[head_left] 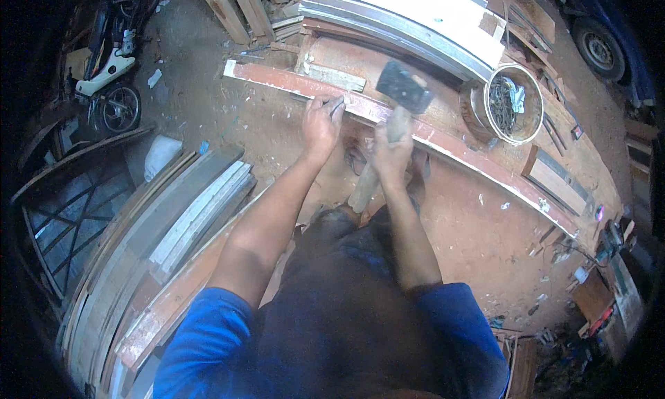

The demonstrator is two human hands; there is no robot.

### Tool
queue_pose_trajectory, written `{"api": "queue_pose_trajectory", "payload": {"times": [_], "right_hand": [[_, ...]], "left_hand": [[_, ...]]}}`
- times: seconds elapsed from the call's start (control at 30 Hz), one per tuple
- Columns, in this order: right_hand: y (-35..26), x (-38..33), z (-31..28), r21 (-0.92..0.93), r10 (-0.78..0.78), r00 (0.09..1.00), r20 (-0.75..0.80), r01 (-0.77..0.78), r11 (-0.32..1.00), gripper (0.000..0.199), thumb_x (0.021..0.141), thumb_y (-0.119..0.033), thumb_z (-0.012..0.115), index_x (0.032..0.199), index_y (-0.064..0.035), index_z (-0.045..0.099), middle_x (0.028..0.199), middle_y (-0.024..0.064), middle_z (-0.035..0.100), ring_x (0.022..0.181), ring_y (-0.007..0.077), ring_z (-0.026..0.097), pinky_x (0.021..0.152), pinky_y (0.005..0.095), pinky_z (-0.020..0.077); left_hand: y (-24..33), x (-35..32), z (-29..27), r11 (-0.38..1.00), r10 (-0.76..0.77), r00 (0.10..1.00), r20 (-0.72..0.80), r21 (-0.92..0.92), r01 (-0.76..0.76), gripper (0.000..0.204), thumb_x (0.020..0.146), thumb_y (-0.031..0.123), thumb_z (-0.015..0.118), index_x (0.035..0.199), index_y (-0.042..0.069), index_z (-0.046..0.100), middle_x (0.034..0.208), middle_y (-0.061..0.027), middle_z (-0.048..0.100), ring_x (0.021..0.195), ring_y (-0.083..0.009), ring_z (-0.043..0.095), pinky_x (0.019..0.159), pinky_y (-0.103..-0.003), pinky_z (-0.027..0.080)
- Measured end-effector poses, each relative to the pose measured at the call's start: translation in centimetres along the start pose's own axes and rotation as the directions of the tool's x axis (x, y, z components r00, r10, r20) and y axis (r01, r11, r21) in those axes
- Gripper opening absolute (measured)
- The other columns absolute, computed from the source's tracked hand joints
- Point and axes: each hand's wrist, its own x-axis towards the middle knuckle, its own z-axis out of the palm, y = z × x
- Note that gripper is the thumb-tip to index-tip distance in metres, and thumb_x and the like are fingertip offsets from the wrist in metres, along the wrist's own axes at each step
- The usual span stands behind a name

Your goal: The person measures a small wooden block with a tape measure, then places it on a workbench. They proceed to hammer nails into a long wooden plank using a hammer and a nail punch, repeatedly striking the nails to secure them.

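A long reddish-brown wooden plank [478, 160] with whitish edges runs slantwise across in front of me. My left hand [323, 127] is closed at the plank's near side, its fingers pinching something small and greyish over the wood; its kind is unclear. To the right, my right hand [393, 148] grips a hammer by its thick wooden handle [365, 186]. The hammer's dark, blocky head [404, 87] hangs over the far side of the plank, slightly blurred. A short pale wood offcut [335, 77] lies just beyond the plank.
A round bucket [518, 137] with wire-like metal bits stands at right. White boards [409, 14] are stacked beyond the plank, and more long boards [159, 226] lie at left. A motorbike [111, 73] stands far left; a vehicle wheel [600, 50] shows far right.
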Motion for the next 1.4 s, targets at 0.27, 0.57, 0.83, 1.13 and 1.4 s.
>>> {"api": "queue_pose_trajectory", "payload": {"times": [0.27, 0.57, 0.83, 1.13, 1.4], "right_hand": [[0.7, -1.9, 1.4, 0.011, 0.296, 0.942, 0.159, -0.302, 0.953, 0.044, 0.092, -0.016, 0.068, 0.13, 0.0031, 0.056, 0.104, 0.0233, 0.071, 0.09, 0.0306, 0.073, 0.083, 0.0427, 0.0562], [1.5, -0.4, 0.8, -0.185, 0.184, 0.966, 0.182, -0.15, 0.971, 0.039, 0.094, -0.012, 0.063, 0.13, 0.0019, 0.056, 0.11, 0.0233, 0.072, 0.096, 0.0334, 0.073, 0.085, 0.0454, 0.0554], [0.8, -1.1, 0.6, -0.032, 0.239, 0.957, 0.161, -0.237, 0.971, 0.031, 0.094, -0.008, 0.063, 0.123, -0.0006, 0.057, 0.092, 0.0117, 0.068, 0.07, 0.0198, 0.068, 0.062, 0.0332, 0.0547], [-0.1, -2.4, 0.0, 0.15, 0.301, 0.949, 0.096, -0.313, 0.938, 0.022, 0.097, -0.009, 0.065, 0.116, -0.0025, 0.055, 0.078, 0.0052, 0.062, 0.056, 0.0131, 0.061, 0.048, 0.0286, 0.0498], [0.0, -2.1, 0.2, 0.137, 0.393, 0.904, 0.172, -0.416, 0.899, 0.022, 0.096, -0.007, 0.063, 0.115, -0.0023, 0.053, 0.079, 0.0059, 0.062, 0.055, 0.0147, 0.06, 0.047, 0.0309, 0.0505]], "left_hand": [[-1.0, -1.5, 0.0, 0.991, 0.127, 0.991, -0.046, 0.053, -0.125, 0.021, 0.089, 0.015, 0.073, 0.11, 0.012, 0.079, 0.108, -0.011, 0.071, 0.1, -0.0318, 0.065, 0.089, -0.042, 0.053], [-0.9, -1.6, 0.9, 0.988, 0.12, 0.992, -0.041, 0.105, -0.115, 0.024, 0.091, 0.019, 0.071, 0.114, 0.013, 0.078, 0.106, -0.0097, 0.069, 0.1, -0.0321, 0.063, 0.088, -0.043, 0.054], [1.0, -1.4, 0.4, 0.985, 0.088, 0.996, -0.014, 0.15, -0.085, 0.026, 0.094, 0.02, 0.068, 0.117, 0.013, 0.077, 0.102, -0.0116, 0.068, 0.098, -0.0344, 0.061, 0.088, -0.045, 0.052], [0.9, -1.0, 0.4, 0.985, 0.059, 0.998, -0.01, 0.16, -0.057, 0.025, 0.094, 0.022, 0.068, 0.115, 0.013, 0.078, 0.104, -0.0133, 0.068, 0.097, -0.0355, 0.06, 0.089, -0.045, 0.051], [0.6, -1.1, 0.7, 0.987, 0.04, 0.999, 0.001, 0.157, -0.039, 0.025, 0.093, 0.023, 0.069, 0.114, 0.013, 0.078, 0.106, -0.0121, 0.069, 0.099, -0.0355, 0.06, 0.088, -0.046, 0.052]]}}
